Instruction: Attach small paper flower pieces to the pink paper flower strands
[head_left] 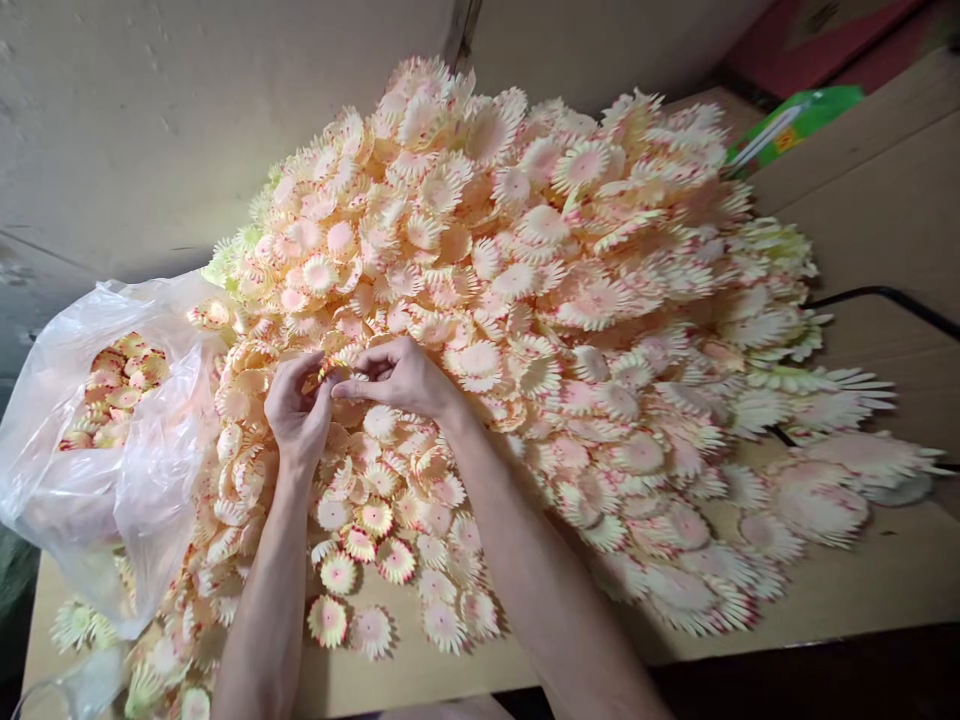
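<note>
Bare forearms (532,560) reach up the bench (862,590); left hand (298,405) pinches small petal piece (330,370), right hand (401,378) meeting it.
Piece sits between the two hands, at left thumb and fingertips, just left of right fingertips; long axis hidden, left hand nearer. Right fingers curled in close, firm grip or not: can't tell. Big petal pile (480,270) beyond and right of hands; loose petal discs (338,573) between forearms. Clear plastic bag (165,480) left of left hand, red-edged petal pieces (127,385) inside.
</note>
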